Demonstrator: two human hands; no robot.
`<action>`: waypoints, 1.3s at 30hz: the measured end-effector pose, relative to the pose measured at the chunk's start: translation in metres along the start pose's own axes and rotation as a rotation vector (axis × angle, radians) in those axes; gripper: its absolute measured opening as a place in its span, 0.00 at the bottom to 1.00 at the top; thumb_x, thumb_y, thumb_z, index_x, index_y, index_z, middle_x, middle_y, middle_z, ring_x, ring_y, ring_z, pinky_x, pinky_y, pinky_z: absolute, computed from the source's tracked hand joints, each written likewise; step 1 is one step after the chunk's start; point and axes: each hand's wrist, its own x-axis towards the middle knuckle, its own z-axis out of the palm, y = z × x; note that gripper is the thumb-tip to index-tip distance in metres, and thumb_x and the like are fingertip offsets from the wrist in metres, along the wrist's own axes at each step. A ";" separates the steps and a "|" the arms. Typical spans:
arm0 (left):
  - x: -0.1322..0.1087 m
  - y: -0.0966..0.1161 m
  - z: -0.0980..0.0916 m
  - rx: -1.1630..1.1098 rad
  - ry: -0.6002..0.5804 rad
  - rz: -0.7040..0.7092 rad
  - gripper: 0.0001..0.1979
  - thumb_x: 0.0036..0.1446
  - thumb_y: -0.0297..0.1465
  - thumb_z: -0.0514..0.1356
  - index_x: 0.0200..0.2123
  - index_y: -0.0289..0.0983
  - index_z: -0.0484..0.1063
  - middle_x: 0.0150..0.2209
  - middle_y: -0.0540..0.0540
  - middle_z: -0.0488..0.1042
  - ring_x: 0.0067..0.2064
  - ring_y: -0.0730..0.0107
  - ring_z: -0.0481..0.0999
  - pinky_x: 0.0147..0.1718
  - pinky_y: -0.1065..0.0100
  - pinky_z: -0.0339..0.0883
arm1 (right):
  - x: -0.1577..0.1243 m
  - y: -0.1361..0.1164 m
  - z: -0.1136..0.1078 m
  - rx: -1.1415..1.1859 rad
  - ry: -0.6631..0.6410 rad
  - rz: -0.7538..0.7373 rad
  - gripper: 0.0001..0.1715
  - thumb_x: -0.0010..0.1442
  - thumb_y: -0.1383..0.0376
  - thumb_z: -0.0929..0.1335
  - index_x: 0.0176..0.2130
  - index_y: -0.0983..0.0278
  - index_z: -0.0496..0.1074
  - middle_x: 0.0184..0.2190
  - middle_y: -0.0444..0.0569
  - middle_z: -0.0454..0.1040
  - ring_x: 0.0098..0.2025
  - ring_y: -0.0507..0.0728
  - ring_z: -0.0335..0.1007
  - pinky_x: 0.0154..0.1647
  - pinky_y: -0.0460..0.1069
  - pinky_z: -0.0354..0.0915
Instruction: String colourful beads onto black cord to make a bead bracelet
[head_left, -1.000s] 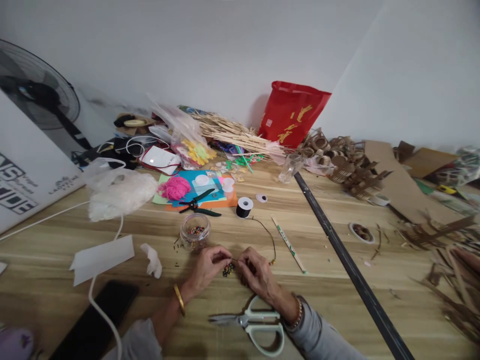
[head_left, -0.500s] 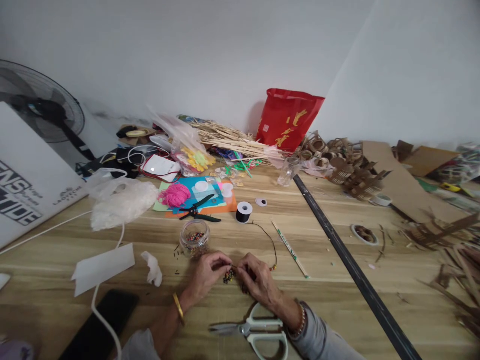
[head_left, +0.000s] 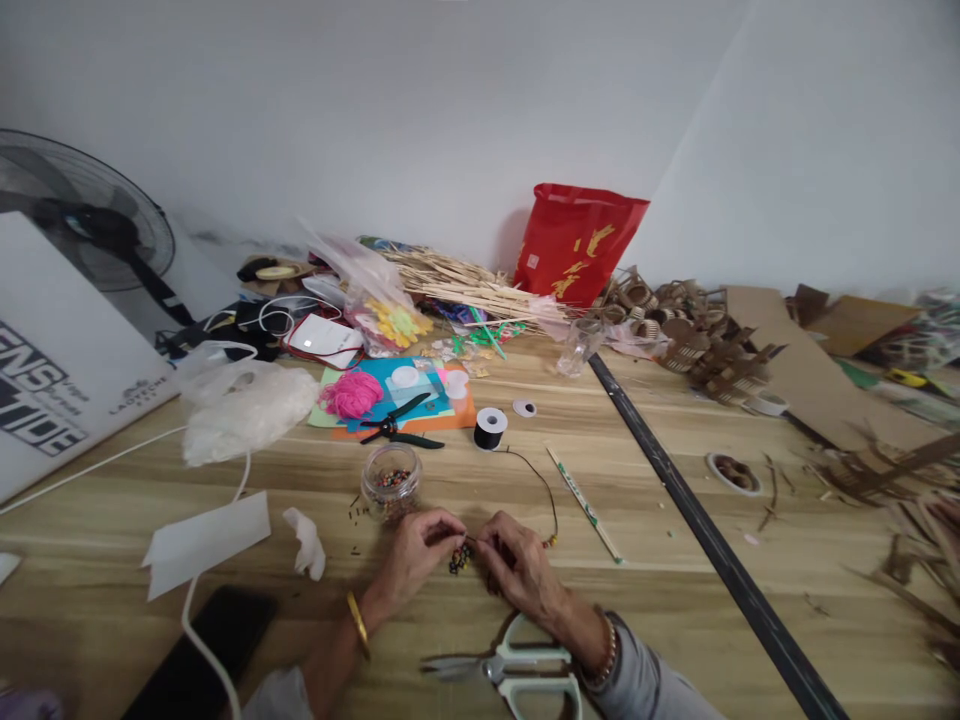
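My left hand (head_left: pixel 424 550) is closed in a pinch, its fingertips almost meeting those of my right hand (head_left: pixel 521 562). A thin dark line shows between the two pinches. What the left fingers hold is too small to make out. My right fingers pinch a black cord (head_left: pixel 553 498), which runs from a black-wound spool (head_left: pixel 490 428) and carries a few beads (head_left: pixel 551 542) beside that hand. Below the fingertips lies a small pile of coloured beads (head_left: pixel 460 558). A clear jar (head_left: pixel 391 478) of mixed beads stands just beyond my left hand. Pale-handled scissors (head_left: pixel 517 660) lie by my right wrist.
Dark-handled pliers (head_left: pixel 390 426) rest on coloured paper near pink yarn (head_left: pixel 355 394). A wrapped stick (head_left: pixel 583 505) and a black strip (head_left: pixel 705 530) lie to the right. At the left are crumpled tissue (head_left: pixel 305 543), a white cable and a dark phone-like slab (head_left: pixel 202 655).
The whole view has shifted very slightly downward. Both hands stay pinched together over the bead pile, with only a slight movement of the fingers.
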 end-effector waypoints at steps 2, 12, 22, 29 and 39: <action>0.000 0.000 0.000 0.009 -0.004 -0.001 0.03 0.46 0.28 0.62 0.27 0.34 0.76 0.27 0.46 0.80 0.31 0.66 0.77 0.32 0.68 0.72 | 0.000 0.000 0.000 0.012 -0.001 0.005 0.13 0.66 0.61 0.61 0.31 0.63 0.67 0.25 0.45 0.66 0.24 0.51 0.62 0.25 0.45 0.58; 0.000 -0.001 0.001 -0.010 -0.005 0.005 0.03 0.47 0.28 0.63 0.26 0.34 0.76 0.26 0.46 0.79 0.30 0.66 0.77 0.33 0.68 0.72 | 0.000 0.000 0.000 0.009 0.014 -0.019 0.11 0.65 0.63 0.62 0.31 0.63 0.67 0.25 0.45 0.67 0.26 0.51 0.63 0.26 0.45 0.58; -0.001 -0.004 0.002 -0.027 0.005 0.024 0.04 0.46 0.28 0.62 0.26 0.33 0.76 0.26 0.46 0.79 0.30 0.66 0.77 0.32 0.68 0.72 | -0.001 -0.001 -0.001 -0.010 -0.002 -0.021 0.11 0.65 0.64 0.62 0.31 0.63 0.67 0.25 0.45 0.66 0.25 0.51 0.62 0.26 0.45 0.58; -0.002 0.001 0.002 -0.006 0.002 0.019 0.03 0.46 0.27 0.62 0.26 0.34 0.76 0.26 0.46 0.79 0.31 0.66 0.77 0.33 0.68 0.72 | -0.002 0.001 0.001 0.020 -0.008 -0.001 0.10 0.65 0.63 0.62 0.32 0.64 0.67 0.24 0.44 0.66 0.24 0.50 0.62 0.25 0.44 0.58; -0.003 0.002 0.002 -0.003 0.003 0.025 0.03 0.46 0.28 0.62 0.26 0.33 0.75 0.26 0.46 0.78 0.30 0.66 0.76 0.32 0.68 0.71 | -0.001 0.003 0.001 -0.016 -0.002 -0.038 0.10 0.65 0.64 0.63 0.32 0.64 0.67 0.25 0.44 0.67 0.25 0.51 0.63 0.26 0.44 0.58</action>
